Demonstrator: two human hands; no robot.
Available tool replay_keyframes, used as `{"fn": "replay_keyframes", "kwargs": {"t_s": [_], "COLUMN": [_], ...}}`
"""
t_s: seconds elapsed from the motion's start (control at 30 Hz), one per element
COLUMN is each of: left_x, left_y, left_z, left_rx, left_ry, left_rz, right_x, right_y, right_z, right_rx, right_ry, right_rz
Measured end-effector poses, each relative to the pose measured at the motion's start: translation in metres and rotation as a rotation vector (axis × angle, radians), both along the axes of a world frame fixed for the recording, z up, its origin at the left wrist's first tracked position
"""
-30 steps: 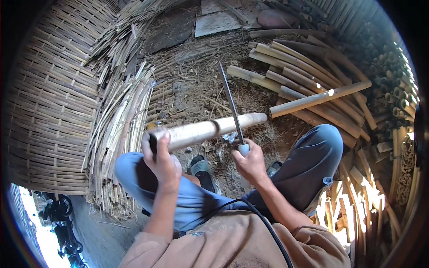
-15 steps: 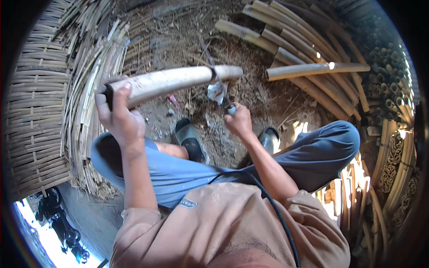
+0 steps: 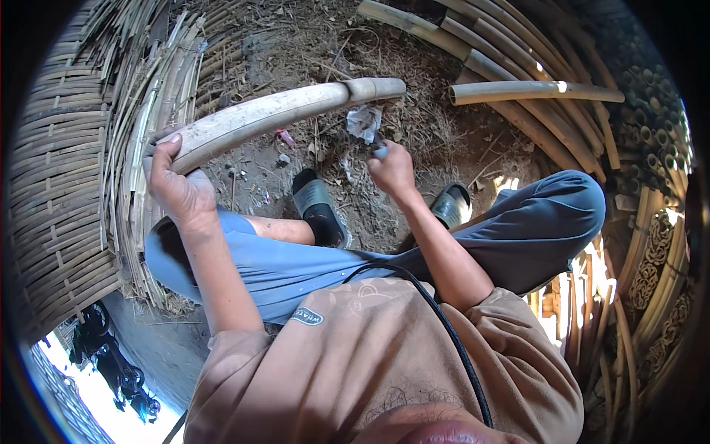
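Note:
A long pale bamboo pole (image 3: 274, 109) slants up to the right in front of me, with a dark ring at a joint near its far end. My left hand (image 3: 181, 185) is closed round its near left end, thumb on top. Below the far end of the pole, my right hand (image 3: 393, 172) is closed on a tool with a blue-grey handle (image 3: 380, 152). How the tool's blade lies is hard to make out. A crumpled whitish scrap (image 3: 364, 123) shows just beyond the right hand, under the pole.
Cut bamboo poles (image 3: 510, 92) lie piled at the far right, and stacked tubes (image 3: 651, 137) show their ends beside them. Split bamboo strips (image 3: 151, 140) and a woven bamboo panel (image 3: 66, 185) stand on the left. My sandalled foot (image 3: 319, 203) rests on littered earth.
My left hand has shifted left with the bamboo pole, whose far end sits higher in view. A thin dark blade line that crossed the pole near its joint no longer shows there.

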State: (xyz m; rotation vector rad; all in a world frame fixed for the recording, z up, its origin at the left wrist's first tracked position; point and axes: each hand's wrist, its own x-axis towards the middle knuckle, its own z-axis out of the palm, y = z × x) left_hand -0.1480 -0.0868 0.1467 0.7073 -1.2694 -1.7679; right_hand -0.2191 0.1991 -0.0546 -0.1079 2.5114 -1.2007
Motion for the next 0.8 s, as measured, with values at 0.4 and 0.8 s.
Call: {"fn": "replay_keyframes", "kwargs": {"t_s": [0.4,0.8], "left_x": [-0.007,-0.011], "left_y": [0.002,0.03], "left_z": [0.013,0.018], "left_rx": [-0.002,-0.286], "left_ry": [-0.039,-0.024], "left_rz": [0.041,-0.115], "right_x": [0.013,0.008], "right_y": [-0.006,0.0], "right_z": [0.01,0.022], "right_rx": [-0.078,-0.024], "right_ry": [-0.042,-0.086], "right_rz": [0.069,0.015]}}
